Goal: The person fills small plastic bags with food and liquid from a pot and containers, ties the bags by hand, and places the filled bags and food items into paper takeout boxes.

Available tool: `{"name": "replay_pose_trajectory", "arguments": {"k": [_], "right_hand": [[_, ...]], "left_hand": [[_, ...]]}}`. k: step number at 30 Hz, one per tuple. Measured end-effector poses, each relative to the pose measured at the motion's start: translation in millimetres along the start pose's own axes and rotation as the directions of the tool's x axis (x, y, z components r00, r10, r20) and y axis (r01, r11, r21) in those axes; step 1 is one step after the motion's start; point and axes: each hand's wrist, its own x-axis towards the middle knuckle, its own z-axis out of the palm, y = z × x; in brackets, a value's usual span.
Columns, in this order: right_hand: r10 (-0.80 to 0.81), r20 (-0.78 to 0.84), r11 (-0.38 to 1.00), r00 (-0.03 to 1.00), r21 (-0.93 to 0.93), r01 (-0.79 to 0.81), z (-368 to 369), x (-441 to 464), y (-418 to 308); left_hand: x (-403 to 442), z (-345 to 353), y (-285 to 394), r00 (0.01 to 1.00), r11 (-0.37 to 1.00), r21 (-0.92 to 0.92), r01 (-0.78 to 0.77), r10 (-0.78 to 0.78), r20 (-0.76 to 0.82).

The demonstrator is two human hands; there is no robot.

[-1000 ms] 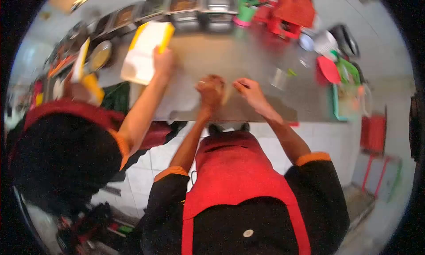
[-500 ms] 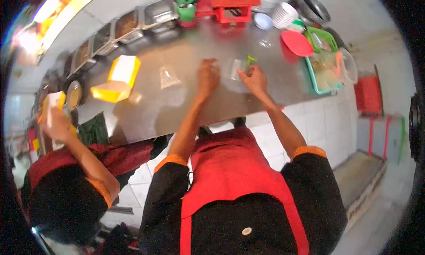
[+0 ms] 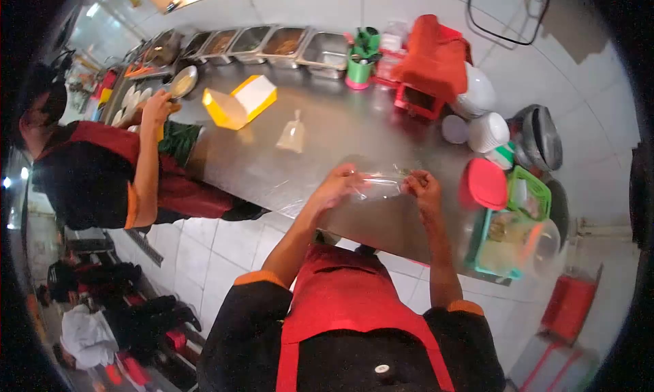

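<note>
A clear plastic bag point(image 3: 379, 186) is stretched between my two hands, just above the steel table point(image 3: 320, 164). My left hand point(image 3: 337, 186) pinches its left end. At its right end the fingers of my right hand point(image 3: 425, 190) are closed on it. A little green shows beside my right fingertips, too small to name. Left of my hands, a small tied bag point(image 3: 292, 134) of pale contents lies on the table. Further left sits an open yellow box point(image 3: 240, 103) with a white inside.
Steel food pans point(image 3: 283, 43) line the wall, with a green utensil cup point(image 3: 359, 70) beside them. A red cloth point(image 3: 432, 55), stacked white bowls point(image 3: 488, 132), a red lid point(image 3: 485, 183) and a teal basket point(image 3: 485, 245) stand rightward. A co-worker's hand point(image 3: 158, 108) is near a bowl point(image 3: 184, 83).
My hands have come to hold the plastic bag stretched between them; before, they were apart over the table. The view has swung left. The co-worker's hand has moved to the bowl.
</note>
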Motion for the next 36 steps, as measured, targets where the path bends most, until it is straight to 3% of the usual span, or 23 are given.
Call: {"name": "replay_pose_trajectory", "arguments": {"k": [1, 3, 4, 5, 6, 8, 10, 14, 15, 16, 17, 18, 20, 22, 25, 26, 27, 28, 30, 32, 33, 34, 36], "right_hand": [[0.002, 0.02, 0.998, 1.0, -0.063, -0.001, -8.3, 6.0, 0.6], [-0.009, 0.032, 0.991, 0.999, -0.135, 0.013, -18.7, 21.6, 2.1], [-0.07, 0.1, 0.913, 0.992, -0.395, 0.105, -18.6, 30.8, 6.5], [-0.112, 0.184, 0.758, 0.976, -0.62, 0.204, -15.7, 41.7, 4.4], [-0.121, 0.181, 0.752, 0.976, -0.625, 0.209, -6.8, 50.9, -6.4], [-0.455, 0.178, 0.603, 0.873, -0.659, 0.449, 21.1, 72.2, -46.9], [-0.636, 0.222, 0.426, 0.739, -0.697, 0.576, 51.3, 102.1, -106.2], [-0.79, 0.347, -0.013, 0.505, -0.833, 0.553, 102.8, 215.6, -189.1], [-0.795, 0.354, -0.028, 0.492, -0.832, 0.553, 116.1, 246.9, -203.2], [-0.664, 0.394, -0.101, 0.636, -0.89, 0.445, 129.6, 275.7, -216.1], [-0.51, 0.39, -0.194, 0.766, -0.92, 0.34, 141.3, 296.0, -223.3], [-0.512, 0.397, -0.205, 0.762, -0.917, 0.341, 148.9, 311.4, -224.8], [-0.386, 0.269, -0.108, 0.883, -0.963, 0.247, 156.9, 340.3, -220.7], [-0.444, 0.27, -0.168, 0.855, -0.962, 0.217, 151.0, 375.2, -217.7], [-0.526, 0.271, -0.273, 0.806, -0.952, 0.142, 160.6, 336.8, -243.3], [-0.601, 0.252, -0.112, 0.758, -0.966, 0.232, 161.3, 324.9, -253.7], [-0.671, 0.215, 0.044, 0.709, -0.944, 0.328, 161.1, 313.4, -261.5], [-0.667, 0.216, 0.034, 0.713, -0.947, 0.32, 161.0, 300.6, -267.0], [-0.551, 0.366, 0.467, 0.75, -0.61, 0.64, 160.0, 268.8, -265.8], [-0.407, 0.461, 0.516, 0.788, -0.596, 0.615, 170.5, 222.5, -261.2], [-0.267, 0.554, 0.562, 0.788, -0.575, 0.595, 174.6, 203.5, -255.8], [-0.257, 0.55, 0.573, 0.795, -0.576, 0.584, 175.7, 190.3, -249.7], [-0.17, 0.485, 0.734, 0.858, -0.518, 0.438, 174.8, 171.4, -240.2]], "left_hand": [[2.6, -8.5, -3.3, 0.996, 0.995, 0.102, -0.017, 0.026, -0.089], [-3.9, -8.7, -3.4, 0.957, 0.991, 0.074, -0.112, 0.128, -0.261], [0.3, -20.2, -11.8, 0.96, 0.991, 0.069, -0.114, 0.128, -0.25], [13.1, -37.8, -26.9, 0.925, 0.961, 0.216, -0.175, 0.235, -0.297], [19.6, -48.7, -34.8, 0.879, 0.906, 0.362, -0.221, 0.346, -0.33], [10.0, -46.0, -19.7, 0.872, 0.843, 0.503, -0.19, 0.381, -0.308], [6.6, -48.5, -14.0, 0.846, 0.708, 0.692, -0.142, 0.45, -0.286], [14.5, -56.7, -9.9, 0.832, 0.548, 0.821, -0.159, 0.522, -0.187], [12.7, -55.2, -1.2, 0.778, 0.377, 0.897, -0.233, 0.626, -0.061], [10.7, -54.2, 8.8, 0.711, 0.189, 0.939, -0.286, 0.7, 0.076], [9.0, -53.7, 17.9, 0.703, 0.19, 0.937, -0.292, 0.708, 0.076], [6.2, -52.3, 26.6, 0.723, 0.187, 0.949, -0.254, 0.688, 0.058], [1.0, -52.7, 44.4, 0.731, 0.189, 0.957, -0.218, 0.682, 0.032], [4.5, -63.4, 56.9, 0.697, 0.238, 0.923, -0.301, 0.716, 0.043], [11.8, -71.2, 80.0, 0.651, 0.308, 0.858, -0.411, 0.758, 0.041], [18.6, -70.9, 93.1, 0.627, 0.323, 0.836, -0.443, 0.778, 0.031], [27.2, -69.5, 106.3, 0.674, 0.468, 0.753, -0.463, 0.737, -0.044], [38.4, -66.2, 121.9, 0.721, 0.6, 0.647, -0.47, 0.684, -0.11], [66.5, -47.7, 162.5, 0.823, 0.843, 0.202, -0.499, 0.534, -0.196], [78.7, -13.3, 209.3, 0.862, 0.809, -0.302, -0.505, 0.488, -0.137], [92.5, -4.7, 215.0, 0.898, 0.792, -0.451, -0.412, 0.436, -0.056], [102.0, -1.3, 217.8, 0.918, 0.754, -0.581, -0.305, 0.396, 0.032], [108.0, -3.8, 214.8, 0.935, 0.803, -0.506, -0.316, 0.354, -0.023]]}}
